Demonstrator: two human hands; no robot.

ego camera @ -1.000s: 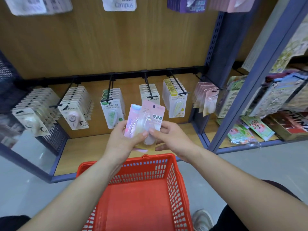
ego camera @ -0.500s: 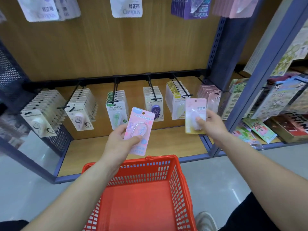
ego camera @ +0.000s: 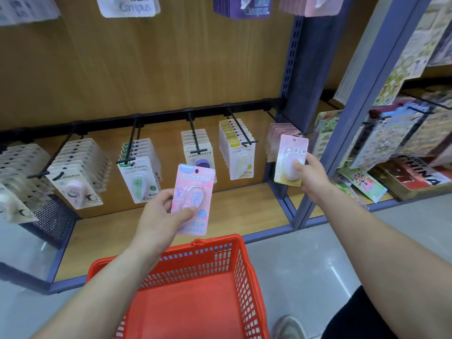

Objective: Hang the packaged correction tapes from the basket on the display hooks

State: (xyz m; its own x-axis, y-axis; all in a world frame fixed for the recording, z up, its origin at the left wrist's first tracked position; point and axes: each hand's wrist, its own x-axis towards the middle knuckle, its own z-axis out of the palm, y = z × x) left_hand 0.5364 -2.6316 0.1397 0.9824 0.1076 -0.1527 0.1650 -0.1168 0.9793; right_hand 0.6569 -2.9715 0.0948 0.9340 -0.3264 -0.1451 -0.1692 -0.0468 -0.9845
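Hook rail [ego camera: 159, 117] holds tape packs [ego camera: 241, 159] above wood shelf [ego camera: 232, 206].

At the far right, the black wire hook [ego camera: 305, 132] has the blue perforated steel upright [ego camera: 291, 57] just right of it and a stack of pale pink cards [ego camera: 272, 140] crowding its left. Open air runs under the hanging rows, above the bare wooden shelf board [ego camera: 244, 206]. The red plastic mesh basket [ego camera: 244, 277] fills the near middle.

Stationery shop: stocked display hooks [ego camera: 195, 133], red basket [ego camera: 203, 277].
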